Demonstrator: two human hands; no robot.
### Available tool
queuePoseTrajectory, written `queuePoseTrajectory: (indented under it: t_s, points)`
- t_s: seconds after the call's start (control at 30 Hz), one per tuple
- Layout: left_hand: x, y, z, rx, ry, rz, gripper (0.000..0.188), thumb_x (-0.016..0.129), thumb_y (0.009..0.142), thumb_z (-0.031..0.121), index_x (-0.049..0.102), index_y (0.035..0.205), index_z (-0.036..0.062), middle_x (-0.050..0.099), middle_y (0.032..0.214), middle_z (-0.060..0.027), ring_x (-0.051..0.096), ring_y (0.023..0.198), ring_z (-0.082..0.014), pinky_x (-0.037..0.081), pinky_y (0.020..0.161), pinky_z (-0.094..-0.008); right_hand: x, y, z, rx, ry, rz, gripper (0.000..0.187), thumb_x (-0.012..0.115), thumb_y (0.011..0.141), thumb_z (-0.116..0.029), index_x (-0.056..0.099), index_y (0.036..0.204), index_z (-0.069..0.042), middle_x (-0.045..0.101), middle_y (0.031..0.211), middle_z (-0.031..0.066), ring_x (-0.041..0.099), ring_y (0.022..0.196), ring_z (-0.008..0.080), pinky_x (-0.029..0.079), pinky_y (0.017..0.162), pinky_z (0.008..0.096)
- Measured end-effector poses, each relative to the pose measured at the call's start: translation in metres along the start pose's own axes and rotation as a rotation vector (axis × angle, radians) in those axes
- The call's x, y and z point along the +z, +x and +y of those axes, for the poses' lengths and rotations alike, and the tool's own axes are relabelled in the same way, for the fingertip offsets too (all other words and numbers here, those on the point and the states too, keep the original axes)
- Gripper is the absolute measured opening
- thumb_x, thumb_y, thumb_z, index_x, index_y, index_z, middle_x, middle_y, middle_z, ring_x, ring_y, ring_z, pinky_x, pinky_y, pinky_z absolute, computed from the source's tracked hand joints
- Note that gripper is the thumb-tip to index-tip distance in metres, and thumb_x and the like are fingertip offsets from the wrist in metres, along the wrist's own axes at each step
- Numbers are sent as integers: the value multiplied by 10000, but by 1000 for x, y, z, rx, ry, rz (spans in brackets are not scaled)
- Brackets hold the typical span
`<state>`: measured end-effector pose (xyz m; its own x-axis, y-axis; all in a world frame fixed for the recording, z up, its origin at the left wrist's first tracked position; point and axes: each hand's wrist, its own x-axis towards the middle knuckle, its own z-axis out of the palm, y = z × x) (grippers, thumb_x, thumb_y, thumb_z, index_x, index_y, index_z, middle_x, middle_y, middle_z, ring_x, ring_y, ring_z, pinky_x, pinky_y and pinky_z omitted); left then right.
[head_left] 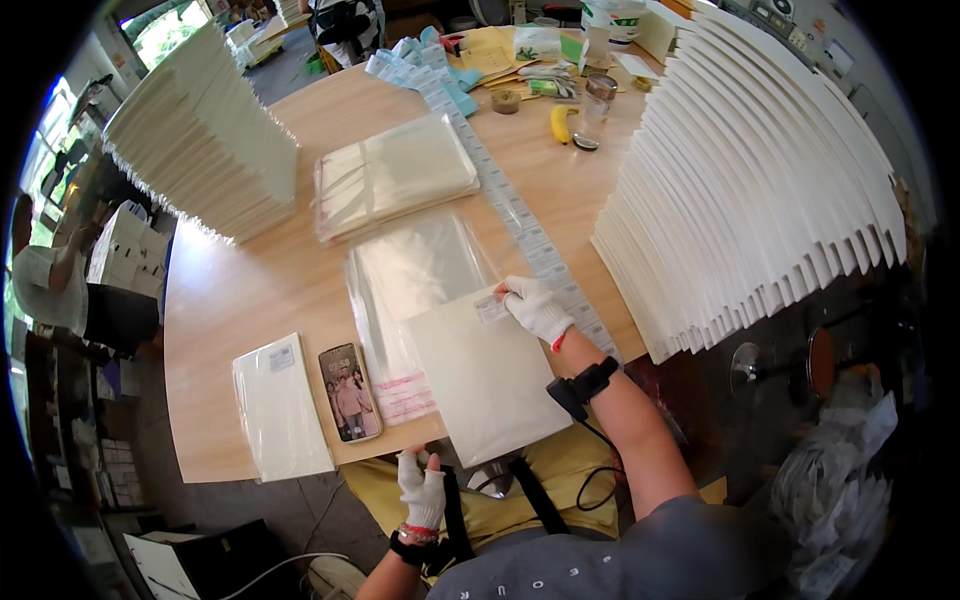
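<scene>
Wooden table [230, 320] on my remote feed: white flat pack [490, 390] at six o'clock, right hand [535, 308] at its twelve-o'clock edge, probably steadying it; pinching or pressing, can't tell. Left hand [422, 490], seven o'clock: thumb and fingers look apart.

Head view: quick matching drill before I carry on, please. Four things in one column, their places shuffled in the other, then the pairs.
1. phone
2. banana
3. right hand
4. left hand

A. over the yellow trousers
B. beside the clear jar
C. at the label on the white panel
D. between the wrapped packet and the clear bags

Pairs: 1-D, 2-B, 3-C, 4-A
</scene>
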<state>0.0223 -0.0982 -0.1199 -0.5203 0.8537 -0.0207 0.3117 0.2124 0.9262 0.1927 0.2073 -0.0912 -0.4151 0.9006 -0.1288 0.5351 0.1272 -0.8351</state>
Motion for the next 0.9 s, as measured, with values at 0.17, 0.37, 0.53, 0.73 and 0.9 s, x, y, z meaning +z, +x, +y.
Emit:
queuePoseTrajectory:
  t_s: [0.17,0.37,0.53,0.73,0.9]
  points:
    - [15,-7,-11,-639,-290,-199,324,636,891,156,493,1128,-11,558,960,-76,585,900,-190,525,788,-325,17,4,1,-97,-187,35,240,574,862,-256,632,989,-61,649,950,171,615,898,320,477,760,400]
    - [30,-1,12,-621,-767,-323,327,587,885,70,481,1182,-15,596,1022,-94,630,954,-221,567,811,-371,11,-11,2,-122,-496,452,321,602,848,-301,535,1049,-59,629,936,180,589,929,367,474,771,454]
    - [17,7,42,-642,-676,-321,288,593,855,49,507,1124,-11,577,935,-38,590,889,-144,520,804,-296,-20,-124,-3,69,-593,115,373,565,868,-337,498,1102,-54,633,894,189,605,815,400,476,710,500]
    - [-55,16,57,-46,-211,-321,313,620,858,74,518,1142,-10,494,851,4,435,769,-95,411,684,-252,18,-205,-8,-30,123,-106,378,535,824,15,524,1202,36,609,889,185,606,668,213,483,647,332]
    - [-177,28,8,-280,-288,132,482,571,875,16,473,1347,4,567,1234,-65,566,953,-97,484,815,-241,125,-146,-70,-577,181,-162,404,530,836,20,504,1239,34,584,918,183,616,785,283,485,719,350]
